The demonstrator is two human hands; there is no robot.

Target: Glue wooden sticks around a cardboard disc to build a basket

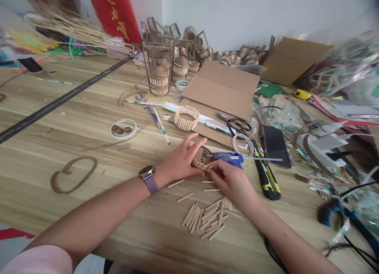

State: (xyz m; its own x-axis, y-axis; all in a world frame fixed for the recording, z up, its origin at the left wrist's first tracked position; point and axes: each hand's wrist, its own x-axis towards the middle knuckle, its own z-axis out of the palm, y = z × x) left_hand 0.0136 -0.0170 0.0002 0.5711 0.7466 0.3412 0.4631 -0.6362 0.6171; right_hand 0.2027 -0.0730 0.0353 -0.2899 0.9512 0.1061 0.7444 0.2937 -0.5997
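Observation:
A curved brown strip with a row of short wooden sticks on it is between my hands. My left hand is closed on this work from the left, its thumb under the sticks and some fingers raised. At the row's right end, my right hand pinches a stick, mostly hidden by the fingertips. Just behind that hand lies a blue glue gun, its nozzle pointing left at the strip. Loose wooden sticks are heaped in front of my hands. Beyond them stands a finished-looking ring of sticks.
A black-and-yellow utility knife, a phone and black scissors lie to the right. Cardboard and lantern-like wooden pieces are behind. A white ring holding brown beads and a brown strip loop lie left.

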